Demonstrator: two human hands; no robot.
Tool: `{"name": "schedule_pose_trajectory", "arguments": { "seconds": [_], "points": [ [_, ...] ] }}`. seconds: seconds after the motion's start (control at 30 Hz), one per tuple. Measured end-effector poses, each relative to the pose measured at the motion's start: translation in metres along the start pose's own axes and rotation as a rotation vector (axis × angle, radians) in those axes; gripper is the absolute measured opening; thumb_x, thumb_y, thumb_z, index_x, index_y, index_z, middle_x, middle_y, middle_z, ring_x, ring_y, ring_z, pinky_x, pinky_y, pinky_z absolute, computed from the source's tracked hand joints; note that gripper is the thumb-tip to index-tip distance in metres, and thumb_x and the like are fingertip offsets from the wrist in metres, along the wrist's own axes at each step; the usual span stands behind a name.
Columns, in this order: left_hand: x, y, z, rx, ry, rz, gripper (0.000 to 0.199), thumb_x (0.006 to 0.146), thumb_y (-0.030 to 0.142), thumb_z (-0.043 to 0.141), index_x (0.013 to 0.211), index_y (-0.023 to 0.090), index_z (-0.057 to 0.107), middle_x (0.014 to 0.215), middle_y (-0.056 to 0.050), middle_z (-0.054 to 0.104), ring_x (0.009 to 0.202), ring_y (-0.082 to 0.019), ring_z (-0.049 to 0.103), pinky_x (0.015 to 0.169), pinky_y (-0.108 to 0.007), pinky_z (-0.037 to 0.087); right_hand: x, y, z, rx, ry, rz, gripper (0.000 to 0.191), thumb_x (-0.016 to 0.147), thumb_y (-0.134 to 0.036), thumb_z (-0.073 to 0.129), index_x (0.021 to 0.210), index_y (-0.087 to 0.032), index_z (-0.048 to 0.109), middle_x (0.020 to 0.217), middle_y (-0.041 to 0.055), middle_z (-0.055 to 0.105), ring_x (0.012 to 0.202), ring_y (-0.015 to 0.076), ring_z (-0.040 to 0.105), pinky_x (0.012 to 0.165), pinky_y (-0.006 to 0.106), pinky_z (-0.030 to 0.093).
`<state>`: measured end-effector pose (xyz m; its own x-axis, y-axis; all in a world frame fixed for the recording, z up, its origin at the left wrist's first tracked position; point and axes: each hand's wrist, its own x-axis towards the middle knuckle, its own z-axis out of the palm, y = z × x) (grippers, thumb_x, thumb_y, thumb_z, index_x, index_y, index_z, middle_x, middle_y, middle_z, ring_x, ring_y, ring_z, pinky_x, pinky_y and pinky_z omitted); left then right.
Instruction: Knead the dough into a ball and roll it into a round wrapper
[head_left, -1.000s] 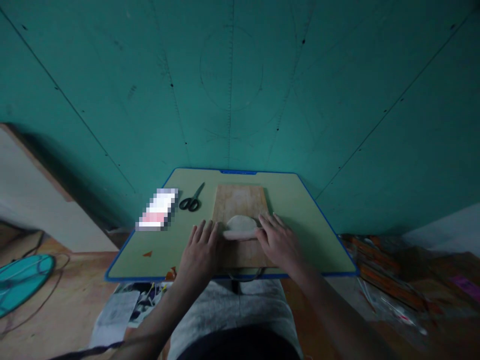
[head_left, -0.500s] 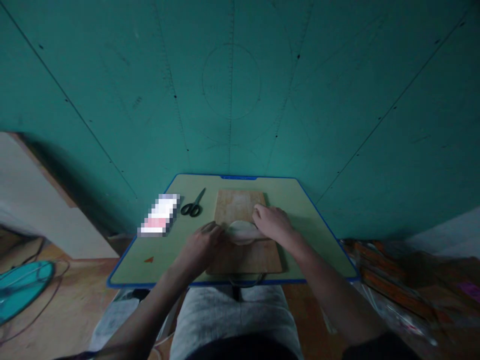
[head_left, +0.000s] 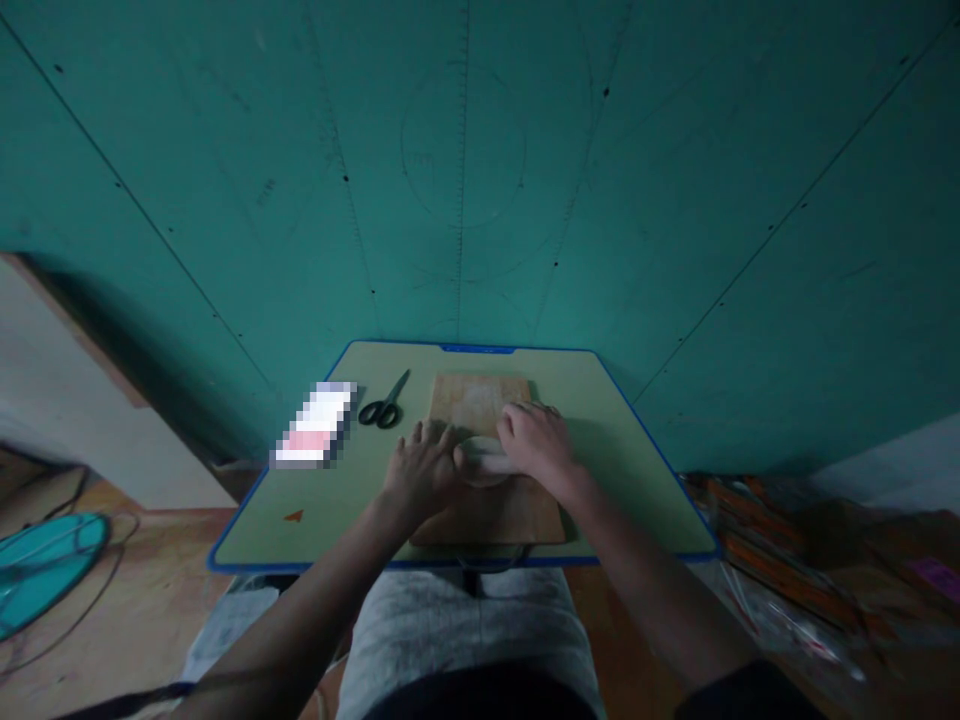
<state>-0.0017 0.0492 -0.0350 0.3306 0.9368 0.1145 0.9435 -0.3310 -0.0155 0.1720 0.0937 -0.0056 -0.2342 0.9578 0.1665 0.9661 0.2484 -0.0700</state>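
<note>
Head view: left hand [head_left: 423, 466] open, right hand [head_left: 536, 437] curled shut, both on the rolling pin [head_left: 491, 463]; dough [head_left: 481, 478] beneath, on the board [head_left: 495, 515].

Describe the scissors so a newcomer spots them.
On the blue-edged table below the green wall, look left of the wooden board. The scissors lie blade tip toward the wall. Unlike the bright pixelated rectangle farther left, they have black looped handles.

The right hand [head_left: 536, 440] covers one end of the pale roller [head_left: 493, 463], and I can't tell where its other end stops by the left hand [head_left: 425, 465]. Coarse blocks blur the flat bright thing [head_left: 315, 425]. The left edge cuts off the turquoise disc [head_left: 56, 570]; clutter [head_left: 787, 560] opposite is too dim to name.
</note>
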Motion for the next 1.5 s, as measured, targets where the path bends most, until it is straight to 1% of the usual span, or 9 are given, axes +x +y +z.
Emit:
{"name": "schedule_pose_trajectory", "arguments": {
  "seconds": [0.2,0.3,0.47,0.63,0.8,0.9,1.03,1.23,1.5],
  "points": [
    [-0.007,0.004,0.009,-0.041,0.057,0.064,0.035,0.092,0.017,0.041,0.118,0.018,0.065,0.142,-0.014,0.057,0.136,-0.038,0.046,0.101,-0.056,0.047,0.013,0.002,0.009,0.037,-0.037,0.043,0.032,0.099,-0.028,0.039,0.094,-0.023,0.07,0.102,0.0089,0.074,0.096,0.0227,0.067,0.083,0.033,0.044],
    [0.001,0.006,0.005,-0.031,0.109,-0.005,0.039,0.094,0.023,0.042,0.126,0.015,0.062,0.14,-0.018,0.058,0.136,-0.039,0.046,0.104,-0.058,0.043,0.018,0.006,0.014,0.093,-0.091,0.041,0.032,0.1,-0.027,0.037,0.095,-0.024,0.069,0.108,0.0073,0.072,0.099,0.021,0.066,0.082,0.03,0.044],
    [0.025,-0.002,0.002,0.0,0.151,0.0,0.047,0.094,0.03,0.043,0.136,0.011,0.055,0.139,-0.022,0.057,0.135,-0.037,0.048,0.105,-0.054,0.041,-0.003,0.007,0.019,0.13,0.005,0.005,0.031,0.099,-0.026,0.037,0.105,-0.023,0.067,0.12,0.008,0.066,0.11,0.0212,0.06,0.094,0.031,0.042],
    [0.037,-0.013,0.008,-0.101,0.133,0.056,0.036,0.093,0.027,0.046,0.125,0.02,0.063,0.128,-0.014,0.065,0.127,-0.03,0.054,0.103,-0.047,0.044,-0.021,0.003,0.012,0.081,-0.02,-0.086,0.031,0.099,-0.026,0.037,0.108,-0.022,0.067,0.119,0.0093,0.066,0.112,0.0232,0.058,0.097,0.035,0.04],
    [0.015,-0.006,0.01,-0.075,0.127,0.048,0.033,0.097,0.025,0.039,0.111,0.018,0.068,0.131,-0.014,0.063,0.125,-0.032,0.054,0.103,-0.051,0.044,0.003,0.0,0.007,-0.004,-0.034,-0.057,0.031,0.097,-0.029,0.04,0.105,-0.021,0.068,0.116,0.0114,0.068,0.113,0.0261,0.057,0.102,0.043,0.036],
    [0.005,0.003,0.004,-0.019,0.083,-0.04,0.038,0.098,0.027,0.036,0.12,0.015,0.065,0.136,-0.016,0.06,0.129,-0.038,0.051,0.102,-0.054,0.044,0.021,0.003,0.013,0.015,-0.088,-0.045,0.033,0.097,-0.031,0.039,0.111,-0.021,0.067,0.123,0.0115,0.066,0.12,0.0262,0.055,0.108,0.047,0.03],
    [0.02,0.005,-0.006,0.026,0.083,-0.124,0.045,0.097,0.03,0.041,0.134,0.009,0.056,0.14,-0.024,0.055,0.136,-0.042,0.045,0.105,-0.056,0.04,0.026,0.01,0.025,0.125,-0.205,-0.039,0.036,0.099,-0.03,0.036,0.123,-0.024,0.063,0.134,0.0089,0.06,0.127,0.0238,0.052,0.106,0.041,0.037],
    [0.048,-0.016,0.001,0.022,0.009,-0.017,0.044,0.095,0.032,0.046,0.134,0.016,0.056,0.142,-0.019,0.056,0.137,-0.038,0.046,0.107,-0.055,0.04,0.001,0.007,0.021,0.194,-0.145,-0.013,0.04,0.099,-0.032,0.035,0.131,-0.022,0.057,0.138,0.0097,0.057,0.128,0.0248,0.051,0.105,0.039,0.038],
    [0.021,0.005,-0.004,0.04,0.063,-0.177,0.05,0.1,0.034,0.035,0.14,0.013,0.054,0.146,-0.023,0.051,0.142,-0.042,0.038,0.111,-0.06,0.032,0.033,0.011,0.03,0.19,-0.163,-0.083,0.038,0.098,-0.03,0.038,0.128,-0.02,0.059,0.139,0.0102,0.056,0.133,0.0232,0.046,0.112,0.039,0.03]
  ]
}}
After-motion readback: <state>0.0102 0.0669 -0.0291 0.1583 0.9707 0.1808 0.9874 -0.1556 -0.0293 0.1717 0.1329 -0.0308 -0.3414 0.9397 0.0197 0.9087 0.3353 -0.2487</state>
